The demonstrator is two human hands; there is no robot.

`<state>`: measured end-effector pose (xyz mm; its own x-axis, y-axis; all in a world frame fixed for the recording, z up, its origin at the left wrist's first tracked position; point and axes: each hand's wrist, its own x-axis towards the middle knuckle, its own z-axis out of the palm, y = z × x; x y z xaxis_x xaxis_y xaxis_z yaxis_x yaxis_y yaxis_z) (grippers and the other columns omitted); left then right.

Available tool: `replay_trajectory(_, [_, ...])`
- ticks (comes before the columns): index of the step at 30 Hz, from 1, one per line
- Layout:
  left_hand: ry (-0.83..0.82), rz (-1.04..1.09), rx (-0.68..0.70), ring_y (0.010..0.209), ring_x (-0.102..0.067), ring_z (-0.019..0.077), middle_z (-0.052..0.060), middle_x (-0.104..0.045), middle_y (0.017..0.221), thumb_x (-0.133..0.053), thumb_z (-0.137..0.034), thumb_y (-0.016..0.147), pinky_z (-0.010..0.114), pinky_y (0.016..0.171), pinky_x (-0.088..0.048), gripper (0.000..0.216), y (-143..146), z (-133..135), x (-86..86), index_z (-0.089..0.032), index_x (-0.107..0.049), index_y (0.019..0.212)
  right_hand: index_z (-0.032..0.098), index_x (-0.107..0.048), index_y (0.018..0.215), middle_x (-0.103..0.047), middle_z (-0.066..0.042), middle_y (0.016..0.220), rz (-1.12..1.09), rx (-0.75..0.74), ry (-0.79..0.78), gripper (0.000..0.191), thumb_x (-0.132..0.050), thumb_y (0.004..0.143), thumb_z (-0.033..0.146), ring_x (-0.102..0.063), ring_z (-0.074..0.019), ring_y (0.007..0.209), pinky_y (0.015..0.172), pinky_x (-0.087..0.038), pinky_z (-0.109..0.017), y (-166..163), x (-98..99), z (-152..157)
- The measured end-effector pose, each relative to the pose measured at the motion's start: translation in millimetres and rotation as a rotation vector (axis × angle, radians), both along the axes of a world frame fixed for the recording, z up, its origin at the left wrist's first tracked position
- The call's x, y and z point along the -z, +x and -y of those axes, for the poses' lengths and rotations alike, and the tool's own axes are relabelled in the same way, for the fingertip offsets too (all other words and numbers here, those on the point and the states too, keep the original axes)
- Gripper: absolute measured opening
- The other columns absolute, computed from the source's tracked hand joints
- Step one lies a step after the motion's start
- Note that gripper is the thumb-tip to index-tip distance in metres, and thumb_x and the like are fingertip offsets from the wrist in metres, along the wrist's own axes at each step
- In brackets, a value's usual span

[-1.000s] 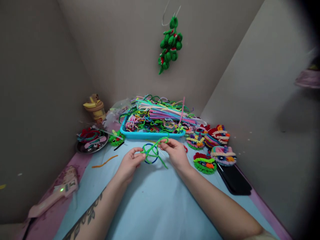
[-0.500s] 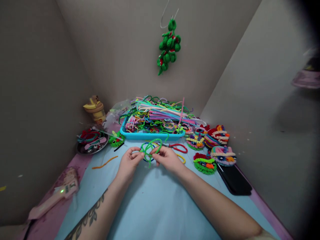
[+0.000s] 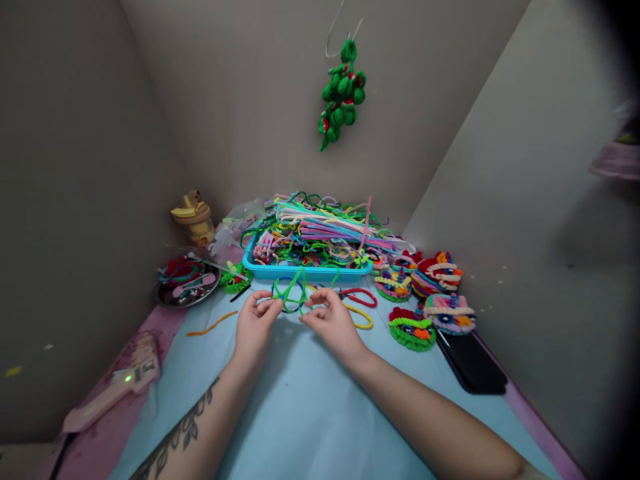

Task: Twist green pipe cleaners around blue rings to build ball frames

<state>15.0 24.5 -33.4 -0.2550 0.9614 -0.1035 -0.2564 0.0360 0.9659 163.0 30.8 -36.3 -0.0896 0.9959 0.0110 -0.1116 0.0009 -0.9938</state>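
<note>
Between my hands is a loop of bent pipe cleaners, bright green strands crossing inside a dark blue ring. My left hand pinches its left edge between thumb and fingers. At the right edge, my right hand has its thumb and fingertips curled on the loop; the exact contact is too small to make out. The loop is raised just in front of a blue tray heaped with pipe cleaners. Just behind my right hand lie a red handle and a yellow handle, partly hidden.
At right are several pipe-cleaner bird heads and a black phone-like slab. On the left lie a pink glue gun, a metal dish, a green figure and an orange pipe cleaner. A green cluster hangs above.
The green strands have turned within the loop, and one now sticks up toward the tray. My right hand has shifted from over the loop to its right edge. The view has moved slightly.
</note>
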Motion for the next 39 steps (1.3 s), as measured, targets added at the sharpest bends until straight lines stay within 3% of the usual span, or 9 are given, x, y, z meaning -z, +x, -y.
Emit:
replay_trajectory(3, [-0.009, 0.071, -0.012, 0.041, -0.040, 0.0030, -0.006, -0.060, 0.061, -0.076, -0.030, 0.059, 0.016, 0.042, -0.024, 0.042, -1.4, -1.9, 1.5, -0.020, -0.048, 0.089, 0.019, -0.055, 0.079, -0.062, 0.001, 0.073, 0.073, -0.165, -0.007, 0.022, -0.065, 0.060, 0.014, -0.061, -0.0122, 0.067, 0.064, -0.048, -0.024, -5.0, 7.8, 5.2])
replay_trajectory(6, [-0.004, 0.115, 0.014, 0.038, -0.036, 0.0025, -0.009, -0.056, 0.055, -0.076, -0.030, 0.058, 0.016, 0.041, -0.021, 0.043, -0.7, -1.9, 1.8, -0.020, -0.047, 0.088, 0.020, -0.064, 0.086, -0.068, -0.001, 0.078, 0.202, -0.380, 0.047, 0.021, -0.059, 0.067, 0.013, -0.064, -0.0148, 0.075, 0.072, -0.049, -0.028, -5.9, 9.6, 14.1])
replay_trajectory(12, [-0.026, 0.148, 0.046, 0.036, -0.033, 0.0018, -0.010, -0.054, 0.055, -0.078, -0.031, 0.055, 0.017, 0.040, -0.018, 0.047, 0.3, -1.9, -1.1, -0.020, -0.047, 0.088, 0.018, -0.068, 0.093, -0.068, -0.001, 0.076, 0.285, -1.194, 0.092, 0.022, -0.056, 0.076, 0.020, -0.065, -0.0124, 0.073, 0.072, -0.048, -0.022, 7.3, -5.3, 24.7])
replay_trajectory(14, [-0.041, 0.129, 0.059, 0.036, -0.032, 0.0016, -0.010, -0.055, 0.056, -0.078, -0.032, 0.056, 0.016, 0.040, -0.018, 0.046, 0.1, -2.3, -1.2, -0.020, -0.047, 0.088, 0.019, -0.067, 0.098, -0.067, 0.001, 0.072, 0.294, -1.284, 0.085, 0.024, -0.058, 0.076, 0.022, -0.063, -0.0107, 0.068, 0.069, -0.048, -0.021, 10.7, -10.3, 22.3])
replay_trajectory(17, [-0.056, 0.070, 0.071, 0.037, -0.034, 0.0018, -0.009, -0.057, 0.056, -0.076, -0.032, 0.058, 0.016, 0.040, -0.020, 0.044, 0.5, -1.8, -0.5, -0.020, -0.047, 0.088, 0.020, -0.062, 0.104, -0.063, 0.004, 0.067, 0.344, -0.919, 0.169, 0.034, -0.064, 0.070, 0.019, -0.057, -0.0091, 0.059, 0.058, -0.043, -0.019, 13.0, -15.6, 14.5])
replay_trajectory(20, [-0.071, 0.009, 0.083, 0.037, -0.037, 0.0024, -0.008, -0.060, 0.056, -0.076, -0.033, 0.057, 0.016, 0.041, -0.022, 0.044, 2.1, -0.1, -0.4, -0.020, -0.047, 0.088, 0.019, -0.063, 0.089, -0.058, 0.003, 0.065, 0.360, -0.319, 0.279, 0.014, -0.060, 0.076, 0.022, -0.051, -0.0098, 0.057, 0.054, -0.039, -0.020, 13.9, -17.7, 6.2])
replay_trajectory(23, [-0.064, -0.008, 0.111, 0.040, -0.042, 0.0036, -0.007, -0.062, 0.056, -0.077, -0.031, 0.058, 0.017, 0.044, -0.026, 0.044, 4.9, 1.8, -0.7, -0.019, -0.048, 0.088, 0.019, -0.061, 0.076, -0.057, 0.000, 0.070, 0.438, 0.023, 0.423, 0.004, -0.059, 0.078, 0.021, -0.051, -0.0125, 0.063, 0.059, -0.040, -0.024, 14.1, -15.6, 2.2])
replay_trajectory(28, [-0.042, -0.012, 0.163, 0.050, -0.052, 0.0068, -0.004, -0.065, 0.060, -0.077, -0.028, 0.058, 0.018, 0.052, -0.034, 0.043, 9.7, 5.5, 0.4, -0.018, -0.049, 0.090, 0.020, -0.060, 0.076, -0.058, -0.002, 0.077, 0.535, 0.098, 0.603, 0.002, -0.060, 0.077, 0.018, -0.054, -0.0163, 0.076, 0.069, -0.042, -0.027, 11.5, -7.2, 3.6])
replay_trajectory(39, [-0.037, -0.003, 0.216, 0.055, -0.057, 0.0079, -0.004, -0.066, 0.057, -0.076, -0.027, 0.060, 0.018, 0.060, -0.039, 0.040, 11.4, 9.3, 1.3, -0.018, -0.049, 0.088, 0.022, -0.065, 0.077, -0.064, -0.003, 0.076, 0.600, 0.147, 0.735, 0.011, -0.055, 0.082, 0.019, -0.057, -0.0176, 0.077, 0.075, -0.042, -0.033, 11.0, -1.5, 4.0])
